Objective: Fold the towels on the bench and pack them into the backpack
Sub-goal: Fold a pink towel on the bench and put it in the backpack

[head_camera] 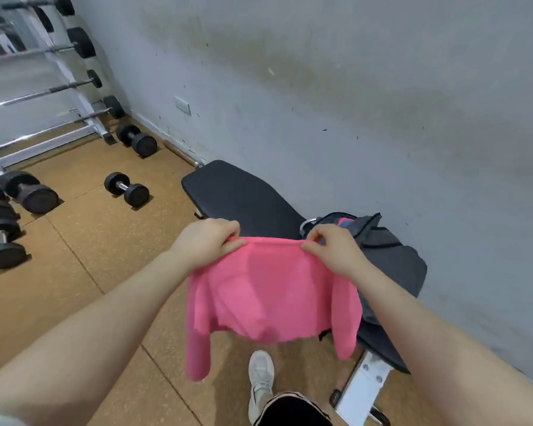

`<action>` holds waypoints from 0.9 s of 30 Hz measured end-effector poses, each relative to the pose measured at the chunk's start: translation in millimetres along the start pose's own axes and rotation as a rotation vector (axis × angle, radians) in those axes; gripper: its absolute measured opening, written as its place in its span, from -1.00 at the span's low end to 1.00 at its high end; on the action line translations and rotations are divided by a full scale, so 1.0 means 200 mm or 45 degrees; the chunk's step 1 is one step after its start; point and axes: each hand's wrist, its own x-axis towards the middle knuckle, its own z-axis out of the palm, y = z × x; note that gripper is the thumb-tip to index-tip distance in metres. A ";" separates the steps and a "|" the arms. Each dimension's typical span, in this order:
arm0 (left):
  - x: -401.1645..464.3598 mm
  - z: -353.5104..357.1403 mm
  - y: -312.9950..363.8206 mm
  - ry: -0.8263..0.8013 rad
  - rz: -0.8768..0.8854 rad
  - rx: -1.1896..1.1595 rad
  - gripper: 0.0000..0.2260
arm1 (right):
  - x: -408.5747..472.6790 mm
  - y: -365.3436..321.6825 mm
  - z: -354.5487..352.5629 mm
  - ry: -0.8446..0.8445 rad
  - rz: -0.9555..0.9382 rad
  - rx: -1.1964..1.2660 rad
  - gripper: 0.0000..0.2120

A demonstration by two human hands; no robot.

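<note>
Both hands pinching pink towel above bench; backpack unzipped

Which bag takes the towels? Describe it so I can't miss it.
Find the black padded workout bench along the grey wall. On its near half sits a dark grey fabric backpack, right of the pink towel. It is the only bag, unzipped, with pink showing inside.

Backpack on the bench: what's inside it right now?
The backpack is open; something pink and blue shows at its mouth. Deeper contents are hidden by its flap and the right hand.
</note>
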 end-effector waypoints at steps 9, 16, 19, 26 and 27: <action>0.72 0.10 -0.69 -0.294 -0.087 -0.344 -0.70 | 0.84 0.01 0.04 -0.142 0.140 -0.311 -0.78; 1.10 0.22 -1.28 -0.686 -0.023 -0.306 -0.72 | 1.26 -0.06 0.40 -0.084 0.264 -0.273 -0.87; 1.31 0.25 -1.53 -0.796 0.052 -0.308 -0.73 | 1.46 -0.14 0.55 -0.059 0.430 -0.230 -0.88; 1.80 0.39 -1.88 -0.793 0.253 -0.274 -0.85 | 1.89 -0.11 0.72 0.006 0.776 -0.259 -0.87; 1.86 0.42 -1.90 -0.802 0.290 -0.282 -0.87 | 1.95 -0.08 0.74 -0.002 0.824 -0.270 -0.85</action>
